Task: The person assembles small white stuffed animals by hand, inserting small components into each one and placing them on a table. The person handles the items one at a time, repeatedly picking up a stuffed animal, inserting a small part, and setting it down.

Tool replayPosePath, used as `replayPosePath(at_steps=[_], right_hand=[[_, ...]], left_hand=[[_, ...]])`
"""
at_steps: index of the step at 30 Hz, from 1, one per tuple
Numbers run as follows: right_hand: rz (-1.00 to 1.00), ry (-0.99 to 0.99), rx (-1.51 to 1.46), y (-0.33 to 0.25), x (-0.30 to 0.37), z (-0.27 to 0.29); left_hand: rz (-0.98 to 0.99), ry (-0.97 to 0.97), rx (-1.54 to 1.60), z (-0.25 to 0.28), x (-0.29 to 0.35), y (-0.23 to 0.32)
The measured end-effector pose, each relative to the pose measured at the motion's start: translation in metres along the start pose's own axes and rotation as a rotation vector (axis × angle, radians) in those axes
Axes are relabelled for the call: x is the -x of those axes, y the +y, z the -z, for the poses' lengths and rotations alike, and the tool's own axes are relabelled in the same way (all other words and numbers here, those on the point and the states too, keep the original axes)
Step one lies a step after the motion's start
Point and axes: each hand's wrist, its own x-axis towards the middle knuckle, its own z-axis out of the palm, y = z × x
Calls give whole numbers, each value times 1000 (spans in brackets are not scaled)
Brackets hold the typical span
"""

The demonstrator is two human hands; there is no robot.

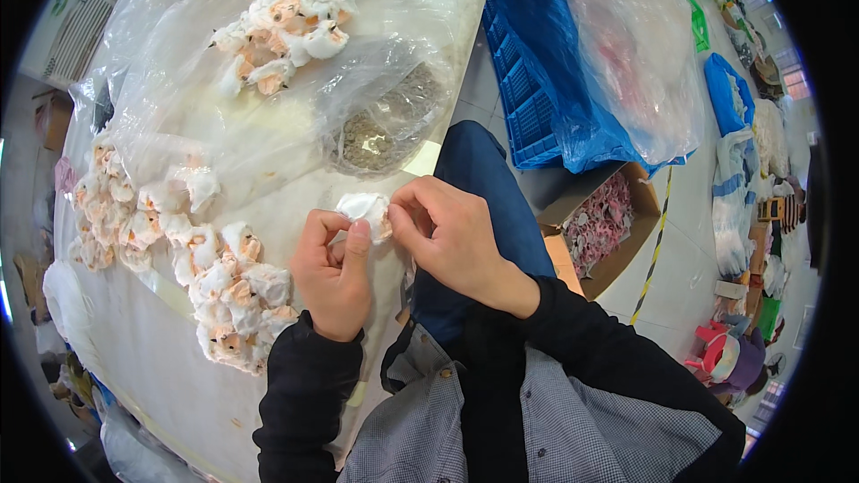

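two hands (333, 282) pinch one small white piece (365, 207).

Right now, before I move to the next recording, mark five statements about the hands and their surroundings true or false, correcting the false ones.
1. The left hand and right hand are both at one small white piece. True.
2. The blue crate stands to the person's left. False: the blue crate is to the right.
3. A clear bag of greyish-brown bits lies on the table. True.
4. The cardboard box is full of green scraps. False: the cardboard box holds pinkish and whitish scraps.
5. The person's sleeves are bright red. False: the sleeves are black.
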Motion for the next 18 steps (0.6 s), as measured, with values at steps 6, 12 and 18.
replayPosePath(at_steps=[6, 12, 18], right_hand=[[-139, -79, -313, 2, -4, 9], [-119, -120, -270, 5, -6, 10], [-100, -160, -203, 0, -5, 5]], left_hand=[[-9, 81, 55, 8, -10, 5], [3, 67, 99, 16, -13, 3], [22, -20, 157, 10, -8, 5]])
